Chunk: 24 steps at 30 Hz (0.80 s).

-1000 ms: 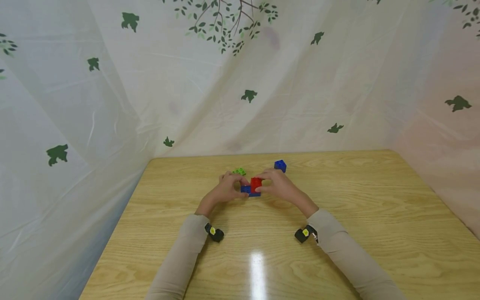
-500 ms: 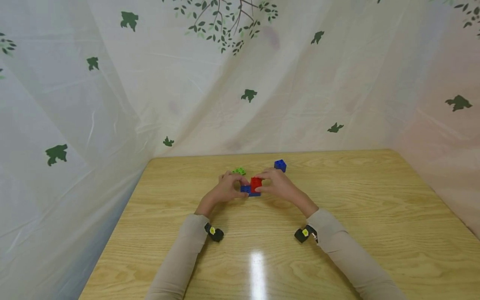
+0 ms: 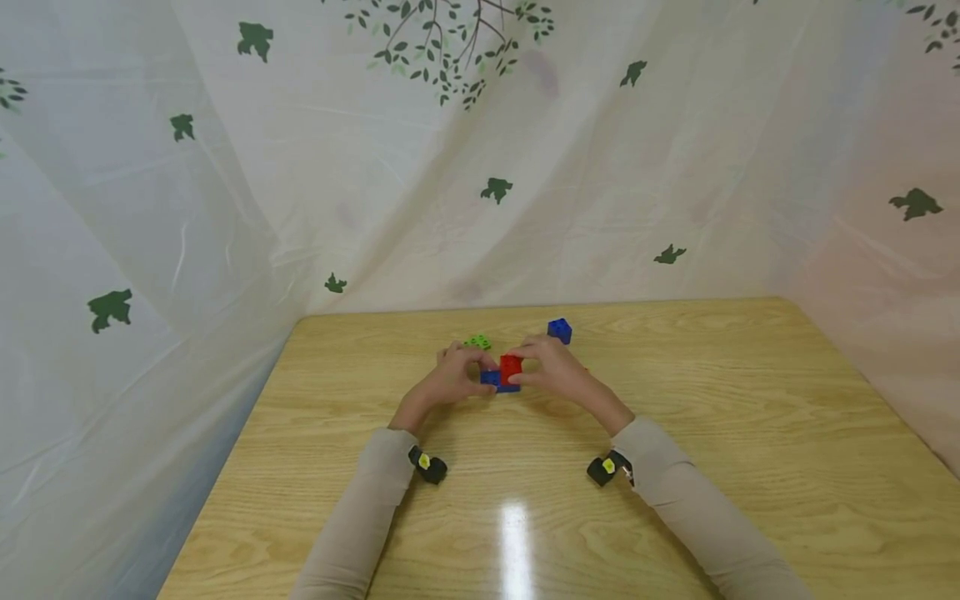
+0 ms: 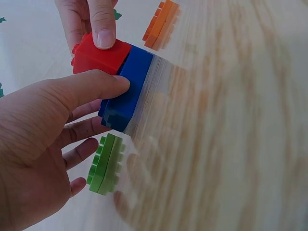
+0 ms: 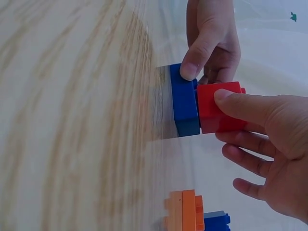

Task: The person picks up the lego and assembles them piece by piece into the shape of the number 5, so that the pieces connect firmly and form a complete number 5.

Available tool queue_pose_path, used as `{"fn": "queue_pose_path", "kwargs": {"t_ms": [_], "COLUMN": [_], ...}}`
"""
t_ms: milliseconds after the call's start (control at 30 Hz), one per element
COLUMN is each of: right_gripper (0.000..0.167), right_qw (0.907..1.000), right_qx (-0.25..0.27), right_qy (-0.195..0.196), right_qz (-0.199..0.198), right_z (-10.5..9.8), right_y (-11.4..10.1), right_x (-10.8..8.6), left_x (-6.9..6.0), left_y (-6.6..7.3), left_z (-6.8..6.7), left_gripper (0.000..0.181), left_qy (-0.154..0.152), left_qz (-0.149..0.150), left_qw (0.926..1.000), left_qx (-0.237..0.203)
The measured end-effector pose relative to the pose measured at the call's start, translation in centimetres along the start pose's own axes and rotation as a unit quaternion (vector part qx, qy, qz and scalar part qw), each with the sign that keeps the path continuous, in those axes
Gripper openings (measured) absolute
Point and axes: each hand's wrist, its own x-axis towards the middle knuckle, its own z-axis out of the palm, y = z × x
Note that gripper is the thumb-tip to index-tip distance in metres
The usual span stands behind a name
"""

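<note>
A long, low blue toy brick [image 3: 491, 378] lies on the table between both hands. My left hand [image 3: 453, 375] grips its left end between thumb and fingers. On the brick's right part sits a taller red brick [image 3: 511, 369], which my right hand [image 3: 551, 367] pinches between thumb and fingers. In the right wrist view a narrow gap shows between the red brick [image 5: 219, 110] and the blue brick [image 5: 185, 106]; whether they are fully joined I cannot tell. Studs on the red brick's top show in that view.
Beyond the left hand lies a flat green brick [image 3: 477, 342]. Another blue brick [image 3: 559, 331] stands beyond the right hand. An orange brick [image 5: 187, 211] shows in the wrist views, mostly hidden by the right hand from the head. A printed curtain [image 3: 420, 250] hangs behind the table.
</note>
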Motion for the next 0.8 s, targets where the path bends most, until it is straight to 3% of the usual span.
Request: {"fn": "queue_pose_path", "kwargs": {"t_ms": [533, 800], "right_gripper": [0.045, 0.043], "right_qw": [0.9998, 0.9996], "right_qx": [-0.018, 0.020], "right_qy": [-0.002, 0.002], "right_qz": [0.013, 0.021], "right_z": [0.03, -0.02], "right_y": [-0.60, -0.39], "right_x": [0.21, 0.03], "left_x": [-0.07, -0.02], "left_y": [-0.20, -0.26], "left_z": [-0.03, -0.03], "left_gripper": [0.026, 0.026], "left_qy": [0.002, 0.000], "left_qz": [-0.001, -0.001], "left_qw": [1.0000, 1.0000], "left_qx": [0.004, 0.001]}}
